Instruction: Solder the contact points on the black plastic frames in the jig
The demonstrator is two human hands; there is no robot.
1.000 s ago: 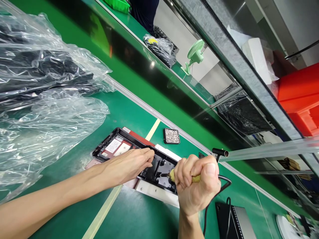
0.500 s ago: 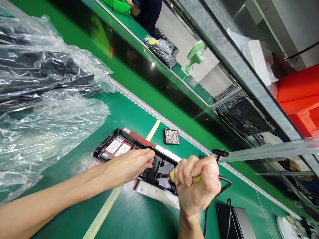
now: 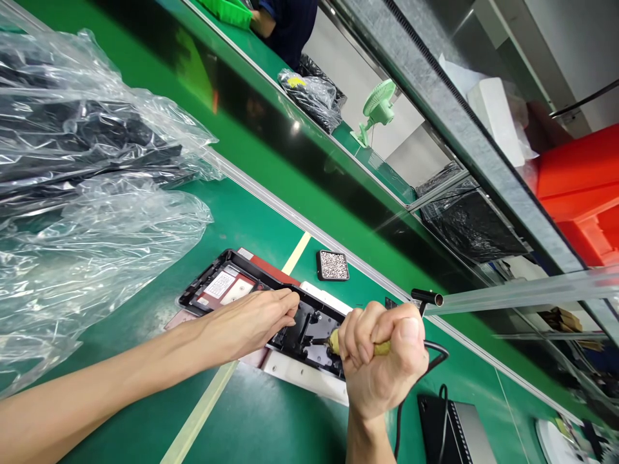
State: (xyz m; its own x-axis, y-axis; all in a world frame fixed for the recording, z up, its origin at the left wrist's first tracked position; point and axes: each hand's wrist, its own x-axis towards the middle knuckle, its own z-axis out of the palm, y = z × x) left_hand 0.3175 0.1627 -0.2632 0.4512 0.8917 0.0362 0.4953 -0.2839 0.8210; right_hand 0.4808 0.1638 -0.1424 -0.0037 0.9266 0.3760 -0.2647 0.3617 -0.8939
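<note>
As the fingers [image 3: 355,335] of a worker's right hand [image 3: 384,361] clench around a yellow-handled tool [image 3: 333,341], its dark shaft reaches down into a long, shallow black plastic housing [image 3: 302,322] that lies at a slant on a green counter [image 3: 271,419]. The left hand [image 3: 264,316] crosses the middle of the housing, its fingers bunched together; whether they pinch anything cannot be told.

Inside the housing's left end shows a white printed label [image 3: 220,285]. A white slab [image 3: 304,380] with small holes juts out from under the housing on its near side, and a flat reddish-brown plate [image 3: 273,265] edges out from beneath its far side. Just beyond the housing sits a small, square black dish [image 3: 333,279], filled with tiny silvery pieces [image 3: 333,264].

To the right of the housing, a short black tube [image 3: 427,296] with an open end rises behind the right hand, and a black cable [image 3: 438,348] loops past the wrist. Farther right lies a flat black-and-grey object [image 3: 461,425]. Left of the housing, crumpled clear plastic bags [image 3: 120,245] with dark contents cover the counter.

Well beyond the housing, past a pale metal rail [image 3: 271,196], stand a mint-green fan [image 3: 380,106] and, farther left, a co-worker in a dark sleeve [image 3: 290,32] beside a bright green plastic basket [image 3: 227,13].
</note>
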